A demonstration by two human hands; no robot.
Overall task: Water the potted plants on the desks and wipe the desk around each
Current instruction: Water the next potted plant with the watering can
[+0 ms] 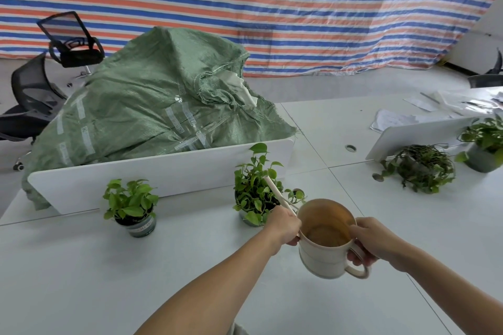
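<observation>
A cream watering can [324,258] hangs tilted above the white desk [109,280]. My right hand [367,242] grips its handle and rim. My left hand [284,227] holds the base of its long thin spout [275,192], whose tip pokes into the leaves of the middle potted plant [254,193]. A smaller potted plant [133,207] in a grey pot stands to the left. Farther right lies a trailing plant [420,168] spread on the desk, and another potted plant [484,149] stands at the right edge.
A white divider panel [152,171] runs behind the two near plants, with a big green woven sack [152,100] behind it. A second divider [413,136] stands at right, papers [394,119] beyond it. Black office chairs [68,41] stand at back left.
</observation>
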